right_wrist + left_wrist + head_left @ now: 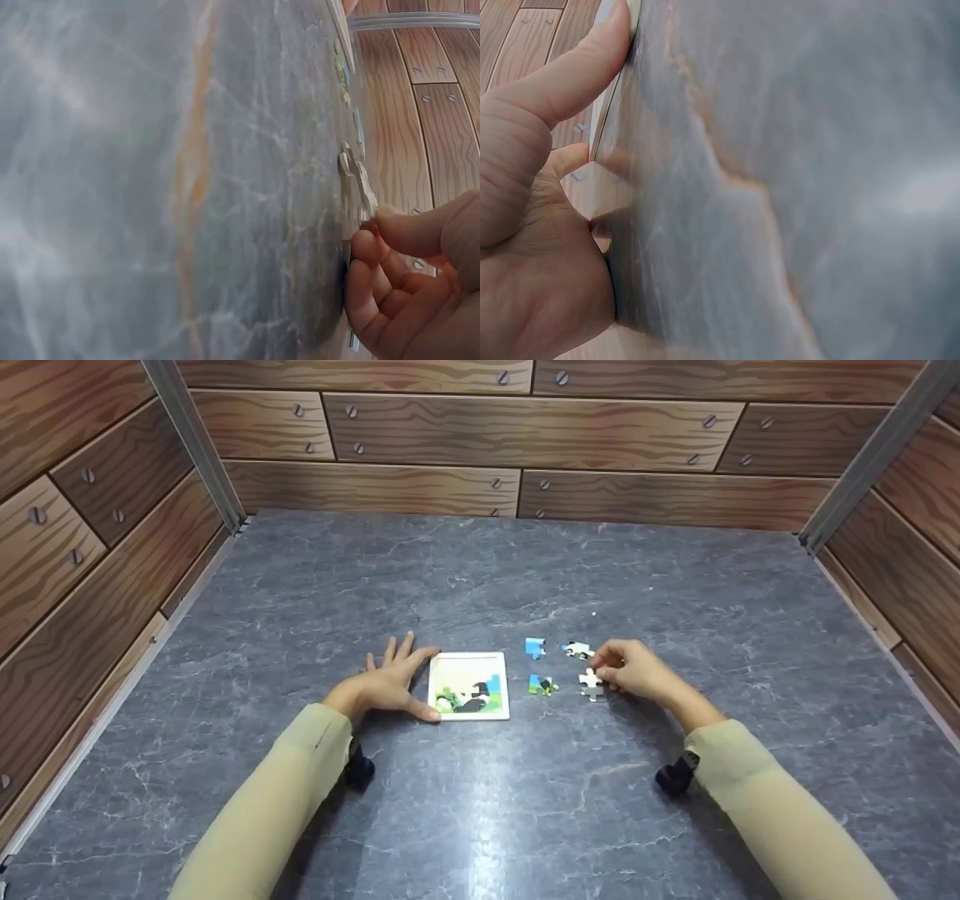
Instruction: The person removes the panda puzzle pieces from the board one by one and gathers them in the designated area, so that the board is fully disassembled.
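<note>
Worktop, grey, marbled; planked wall beyond its far edge.

Left hand: fingers spread, thumb and forefinger touching the tray's left-hand corners.

Right hand: thumb and fingertips pinching a pale puzzle piece.

Puzzle tray, pale-rimmed: flat, roughly midway between the worktop's left and right edges; part of a picture (a panda, by its look) fills its near side, the far side showing bare base.

Pale piece: right of the tray, tilted in the grip.

White-and-black piece: just beyond it.

Blue-green piece: nearest the tray's right edge.

Blue piece: beyond that.
</note>
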The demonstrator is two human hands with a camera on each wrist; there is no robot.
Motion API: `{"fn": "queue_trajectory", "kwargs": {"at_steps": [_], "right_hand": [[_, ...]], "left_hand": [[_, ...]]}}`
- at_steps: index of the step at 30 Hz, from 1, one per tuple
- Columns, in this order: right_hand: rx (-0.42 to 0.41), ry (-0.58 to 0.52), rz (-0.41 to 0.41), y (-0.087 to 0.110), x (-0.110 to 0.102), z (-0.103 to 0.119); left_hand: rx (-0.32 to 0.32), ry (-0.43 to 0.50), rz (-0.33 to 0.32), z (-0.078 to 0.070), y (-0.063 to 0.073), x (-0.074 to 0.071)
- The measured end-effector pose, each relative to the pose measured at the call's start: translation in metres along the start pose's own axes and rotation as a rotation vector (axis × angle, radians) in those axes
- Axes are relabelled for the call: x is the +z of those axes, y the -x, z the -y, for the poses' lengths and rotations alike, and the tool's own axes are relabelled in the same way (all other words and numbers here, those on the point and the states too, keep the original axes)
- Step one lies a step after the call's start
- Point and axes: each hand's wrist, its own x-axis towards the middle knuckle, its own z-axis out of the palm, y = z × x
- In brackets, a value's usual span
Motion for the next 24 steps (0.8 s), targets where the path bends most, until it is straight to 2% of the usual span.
{"fn": "queue_trajectory", "kwargs": {"at_steps": [9, 19, 24], "right_hand": [[0.020, -0.004, -0.043, -0.001, 0.005, 0.005], [-0.019, -0.059, -0.023, -0.004, 0.023, 0.022], [-0.051, -0.049, -0.017, -0.006, 0.032, 0.034]], "left_hand": [[-0.015, -0.013, 0.012, 0.002, 0.001, 0.000], [-0.012, 0.000, 0.019, 0.003, 0.000, 0.001], [-0.014, -0.002, 0.021, 0.002, -0.002, 0.001]]}}
